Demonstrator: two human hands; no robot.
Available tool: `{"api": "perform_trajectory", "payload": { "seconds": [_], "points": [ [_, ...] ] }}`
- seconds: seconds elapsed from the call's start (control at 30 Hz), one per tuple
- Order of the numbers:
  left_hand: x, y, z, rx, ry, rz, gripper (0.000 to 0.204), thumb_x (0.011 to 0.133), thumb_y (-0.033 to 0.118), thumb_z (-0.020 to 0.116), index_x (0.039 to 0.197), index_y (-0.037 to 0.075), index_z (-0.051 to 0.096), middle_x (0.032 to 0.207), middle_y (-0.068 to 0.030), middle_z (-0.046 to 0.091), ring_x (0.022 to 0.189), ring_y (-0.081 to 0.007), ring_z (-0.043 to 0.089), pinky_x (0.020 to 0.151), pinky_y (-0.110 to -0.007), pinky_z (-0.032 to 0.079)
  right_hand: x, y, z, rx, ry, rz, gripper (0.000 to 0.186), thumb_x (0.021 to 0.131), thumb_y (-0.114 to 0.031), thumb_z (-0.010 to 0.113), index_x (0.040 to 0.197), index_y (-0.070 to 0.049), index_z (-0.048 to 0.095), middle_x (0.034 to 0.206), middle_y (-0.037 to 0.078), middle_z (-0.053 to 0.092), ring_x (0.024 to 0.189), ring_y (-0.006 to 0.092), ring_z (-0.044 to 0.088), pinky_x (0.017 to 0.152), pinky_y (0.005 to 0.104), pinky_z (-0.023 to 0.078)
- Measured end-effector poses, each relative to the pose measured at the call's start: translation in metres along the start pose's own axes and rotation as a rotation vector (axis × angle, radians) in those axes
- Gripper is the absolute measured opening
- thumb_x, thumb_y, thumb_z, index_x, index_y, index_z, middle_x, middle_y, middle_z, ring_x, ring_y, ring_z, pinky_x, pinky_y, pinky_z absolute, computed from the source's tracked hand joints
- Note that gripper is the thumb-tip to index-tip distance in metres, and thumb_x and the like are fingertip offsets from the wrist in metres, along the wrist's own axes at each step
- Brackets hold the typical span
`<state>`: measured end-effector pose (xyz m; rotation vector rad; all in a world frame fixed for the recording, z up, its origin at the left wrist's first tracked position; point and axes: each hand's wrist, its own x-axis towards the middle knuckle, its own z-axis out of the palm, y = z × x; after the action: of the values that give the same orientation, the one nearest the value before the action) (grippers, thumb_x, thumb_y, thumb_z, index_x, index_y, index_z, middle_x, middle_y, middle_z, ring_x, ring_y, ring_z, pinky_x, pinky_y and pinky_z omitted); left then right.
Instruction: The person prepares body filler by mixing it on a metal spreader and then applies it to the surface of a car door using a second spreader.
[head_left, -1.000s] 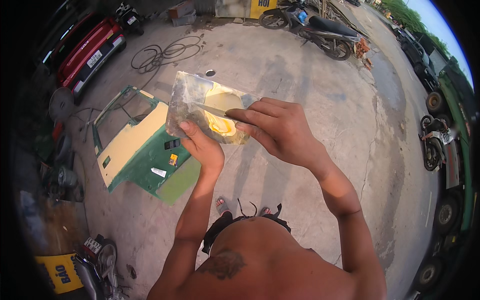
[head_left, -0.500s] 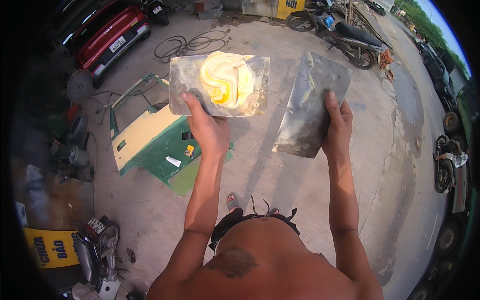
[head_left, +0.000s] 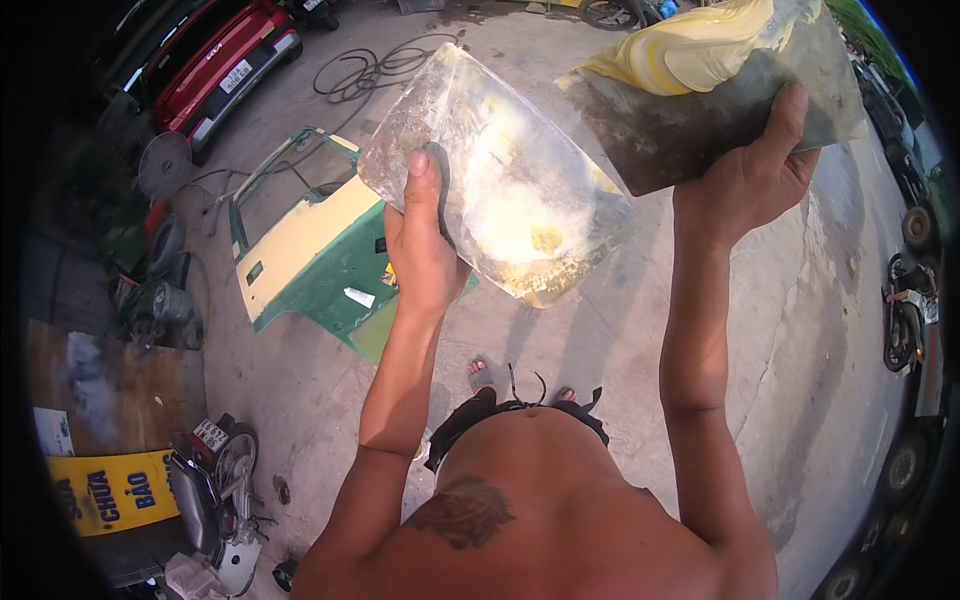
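My left hand (head_left: 428, 250) grips a metal plate (head_left: 510, 170), thumb on its face; the plate is tilted and bears only pale, yellowish smears. My right hand (head_left: 745, 185) holds a second, darker metal plate (head_left: 660, 135) up at the upper right, with a thick mound of cream-yellow paste (head_left: 685, 55) along its upper part. The two plates are close at their near corners; whether they touch I cannot tell. Beyond my left hand a green and cream vehicle door (head_left: 295, 265) lies on the concrete, with a small white tube (head_left: 358, 296) on it.
A red car (head_left: 205, 75) stands at the upper left, near a coiled hose (head_left: 370, 70) and a fan (head_left: 165, 165). Parked motorbikes (head_left: 215, 470) show at lower left, top and right. A yellow sign (head_left: 110, 490) is at lower left; large truck wheels (head_left: 905, 460) line the right edge.
The cream paste has passed from the left plate to the right one. My right hand has risen up and to the right; the left plate is now more tilted.
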<state>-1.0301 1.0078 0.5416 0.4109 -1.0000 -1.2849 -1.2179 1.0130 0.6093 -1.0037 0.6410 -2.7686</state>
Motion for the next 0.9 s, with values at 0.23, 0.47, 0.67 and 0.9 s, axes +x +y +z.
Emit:
{"api": "perform_trajectory", "payload": {
  "seconds": [0.23,0.47,0.67,0.9],
  "points": [
    [0.008,-0.012,-0.029,0.002,0.304,0.136,0.043,0.099,0.03,0.047,0.123,-0.005,0.049,0.113,-0.0125,0.06,0.1,-0.0199,0.062,0.085,-0.034,0.052,-0.027,0.007,-0.017,-0.698,-1.236,0.418,0.026,0.094,-0.021,0.064,0.106,0.002,0.064,0.083,0.003,0.064,0.077,0.0065,0.054,0.069,0.0214,0.044],
    [-0.016,-0.033,-0.031,0.428,0.434,0.368,0.051,0.103,0.044,0.034,0.095,-0.002,0.053,0.086,-0.0034,0.053,0.082,-0.012,0.044,0.072,-0.03,0.039,-0.08,-0.006,-0.007,-0.713,-1.357,-0.305,0.02,0.089,-0.016,0.065,0.101,0.001,0.066,0.071,0.011,0.061,0.059,0.0261,0.057,0.054,0.0322,0.046],
    [-0.033,-0.021,-0.025,0.573,0.373,0.4,0.057,0.103,0.043,0.034,0.09,-0.007,0.058,0.067,-0.0149,0.061,0.064,-0.022,0.06,0.063,-0.036,0.048,-0.068,-0.008,0.005,-0.679,-1.365,-0.253,0.017,0.094,-0.014,0.06,0.094,0.004,0.059,0.078,0.015,0.06,0.064,0.0238,0.054,0.06,0.0275,0.041],
    [-0.041,-0.014,-0.003,0.461,0.334,0.194,0.053,0.102,0.044,0.041,0.081,-0.003,0.056,0.064,-0.0054,0.053,0.065,-0.0155,0.049,0.058,-0.035,0.041,-0.017,0.025,-0.008,-0.424,-0.844,-0.12,0.03,0.095,-0.022,0.061,0.108,0.004,0.065,0.099,0.007,0.07,0.084,0.0141,0.063,0.077,0.0274,0.05]
  ]
}}
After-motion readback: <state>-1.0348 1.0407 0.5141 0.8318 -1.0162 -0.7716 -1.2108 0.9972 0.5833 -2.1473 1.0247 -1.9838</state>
